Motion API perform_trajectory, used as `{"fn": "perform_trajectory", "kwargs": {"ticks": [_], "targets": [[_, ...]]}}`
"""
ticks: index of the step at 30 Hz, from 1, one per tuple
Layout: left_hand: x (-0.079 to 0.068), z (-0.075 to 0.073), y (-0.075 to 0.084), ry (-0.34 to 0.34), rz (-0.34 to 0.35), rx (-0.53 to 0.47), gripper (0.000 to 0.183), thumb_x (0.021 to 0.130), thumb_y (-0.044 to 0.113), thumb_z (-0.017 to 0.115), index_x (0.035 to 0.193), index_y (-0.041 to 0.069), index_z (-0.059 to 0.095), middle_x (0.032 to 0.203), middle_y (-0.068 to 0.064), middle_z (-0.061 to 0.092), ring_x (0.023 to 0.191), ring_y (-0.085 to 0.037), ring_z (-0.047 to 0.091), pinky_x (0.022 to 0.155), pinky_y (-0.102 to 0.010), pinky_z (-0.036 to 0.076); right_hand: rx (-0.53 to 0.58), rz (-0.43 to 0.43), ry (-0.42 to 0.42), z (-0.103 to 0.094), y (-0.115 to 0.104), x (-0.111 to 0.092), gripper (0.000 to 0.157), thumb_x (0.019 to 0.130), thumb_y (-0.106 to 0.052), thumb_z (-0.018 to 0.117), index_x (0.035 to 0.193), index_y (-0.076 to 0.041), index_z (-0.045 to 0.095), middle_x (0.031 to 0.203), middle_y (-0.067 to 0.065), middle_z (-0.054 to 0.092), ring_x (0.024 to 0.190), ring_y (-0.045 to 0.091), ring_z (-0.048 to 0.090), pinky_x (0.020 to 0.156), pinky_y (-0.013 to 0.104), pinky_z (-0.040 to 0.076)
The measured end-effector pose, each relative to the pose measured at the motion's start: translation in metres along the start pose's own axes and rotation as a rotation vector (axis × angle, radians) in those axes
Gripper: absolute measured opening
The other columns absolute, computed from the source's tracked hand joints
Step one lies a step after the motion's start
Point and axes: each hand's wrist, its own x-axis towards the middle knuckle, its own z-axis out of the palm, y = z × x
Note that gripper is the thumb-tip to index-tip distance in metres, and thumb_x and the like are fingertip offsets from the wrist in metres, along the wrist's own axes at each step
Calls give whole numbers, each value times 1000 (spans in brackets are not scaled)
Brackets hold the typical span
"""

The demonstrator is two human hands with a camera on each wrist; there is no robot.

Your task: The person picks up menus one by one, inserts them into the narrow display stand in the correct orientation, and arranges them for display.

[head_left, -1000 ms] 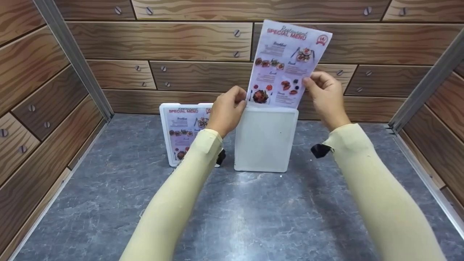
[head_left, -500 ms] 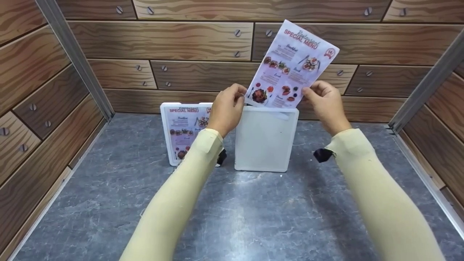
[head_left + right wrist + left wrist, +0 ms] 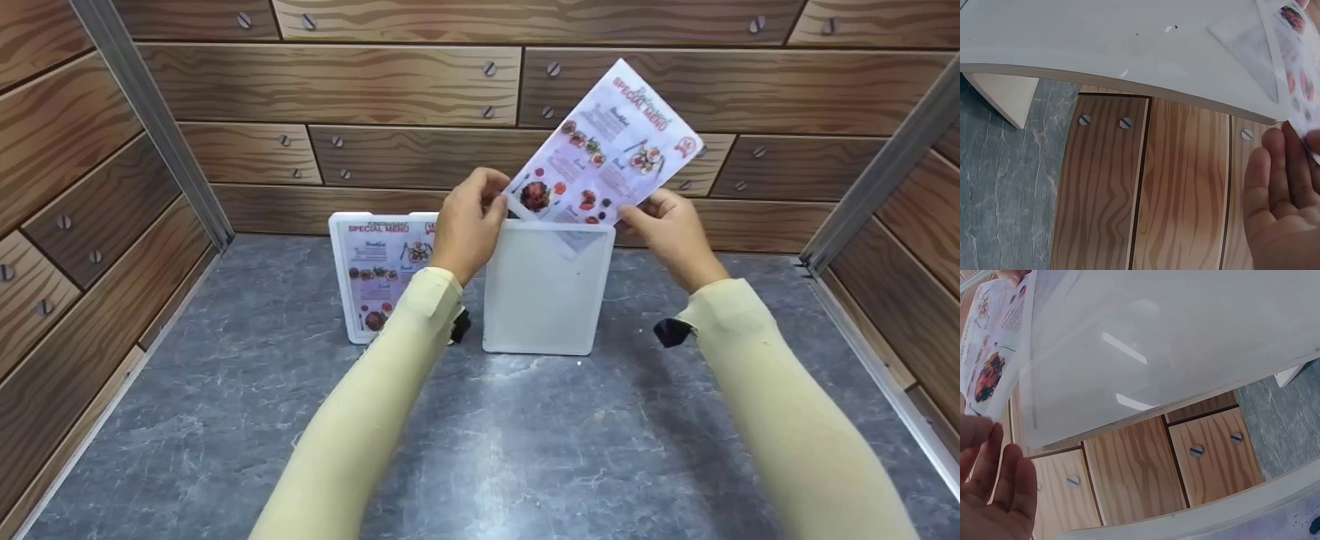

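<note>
A white sign holder stands upright on the table, its front bare white. A paper menu leans diagonally out of its top, one lower corner showing through the front, behind a clear film. My right hand pinches the menu's lower right edge between thumb and fingers, right at the holder's top corner. At the opposite top corner, my left hand pinches the corner of the clear plastic sheet, which is bent away from the holder there. In the right wrist view the menu's corner shows under the film.
A second white holder with the same menu inside stands just left, partly hidden by my left arm. Wood-patterned walls with metal posts enclose the grey marbled table.
My right hand has tilted the menu clockwise, from nearly upright to a steep diagonal, and moved slightly down. A lower corner now shows inside the holder. My left hand stays at the top left corner.
</note>
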Motion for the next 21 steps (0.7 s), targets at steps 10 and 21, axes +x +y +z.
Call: {"fn": "perform_trajectory", "kwargs": {"ticks": [10,21], "targets": [[-5,0,0,-44,-10,62,17,101,13,64,117,13,71,101,-1,74,97,-17,63,86,-34,51,75,-54,46,-2,-1,-3,19,102,-6,64,118,3,64,95,-4,74,83,11,71,79,23,59],[-1,0,1,-63,-21,134,20,104,24,63,115,11,74,116,-5,67,111,-22,59,96,-36,47,6,-188,127,4,-17,-1,18,101,-8,65,114,4,70,95,-3,71,88,11,66,81,21,57]]}}
